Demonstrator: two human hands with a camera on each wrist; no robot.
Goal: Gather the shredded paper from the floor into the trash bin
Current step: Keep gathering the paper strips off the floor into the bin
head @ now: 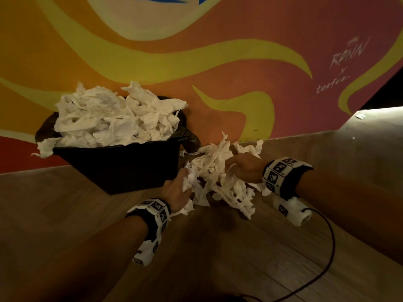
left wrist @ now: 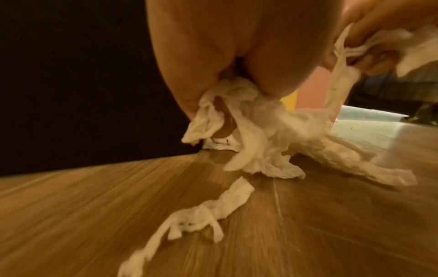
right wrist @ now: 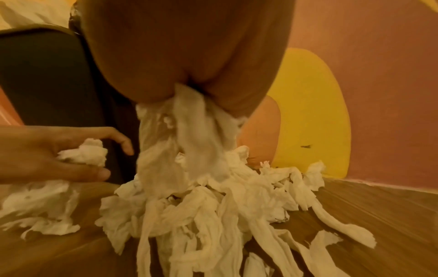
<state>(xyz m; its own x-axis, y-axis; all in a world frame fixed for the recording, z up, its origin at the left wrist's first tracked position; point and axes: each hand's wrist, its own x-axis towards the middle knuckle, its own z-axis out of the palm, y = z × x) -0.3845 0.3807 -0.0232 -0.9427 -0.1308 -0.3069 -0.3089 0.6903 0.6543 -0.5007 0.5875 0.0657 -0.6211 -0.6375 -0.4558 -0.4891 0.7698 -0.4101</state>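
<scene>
Between the left hand (head: 177, 190) and right hand (head: 245, 170), each clutching a fistful, the shredded paper (head: 220, 182) lies heaped on the floor (head: 218, 247) just beside the overfull trash bin (head: 130, 168). It looks light, soft and prone to shedding strips, so scooping from underneath seems best. Only the left wrist view shows a stray strip (left wrist: 208, 211) lying loose below the grasp.

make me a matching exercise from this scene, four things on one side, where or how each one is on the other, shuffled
Things:
1. trash bin
2. left hand
3. black cable
4. loose paper strip

States:
A. lies alone on the wood floor
B. heaped over its rim with paper
C. grips paper beside the bin
D. trails from the right wristband across the floor

Pairs: 1-B, 2-C, 3-D, 4-A
</scene>
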